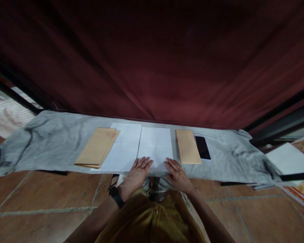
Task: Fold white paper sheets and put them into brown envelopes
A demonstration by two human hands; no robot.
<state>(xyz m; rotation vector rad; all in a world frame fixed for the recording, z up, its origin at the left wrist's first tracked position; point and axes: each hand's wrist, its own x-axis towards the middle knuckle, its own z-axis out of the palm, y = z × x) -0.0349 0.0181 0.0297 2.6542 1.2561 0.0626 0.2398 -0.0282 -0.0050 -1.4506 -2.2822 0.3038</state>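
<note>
In the head view, a white sheet of paper point(155, 143) lies flat in front of me. My left hand point(139, 169) rests on its near left corner, fingers stretched out and palm down. At the near right corner lies my right hand point(176, 172), its fingers also extended over the paper's edge. A second white sheet point(125, 143) lies just left of the first, partly under brown paper envelopes point(97, 147). To the right of the first sheet sits a stack of brown envelopes point(188, 146). Neither hand grips anything.
Grey cloth point(58, 141) covers the narrow bench. A phone point(202, 147) lies beside the right-hand envelopes. Behind the bench hangs a dark red curtain point(152, 74). Tiled floor point(53, 194) shows below, and a white board or sheet point(291, 160) is at far right.
</note>
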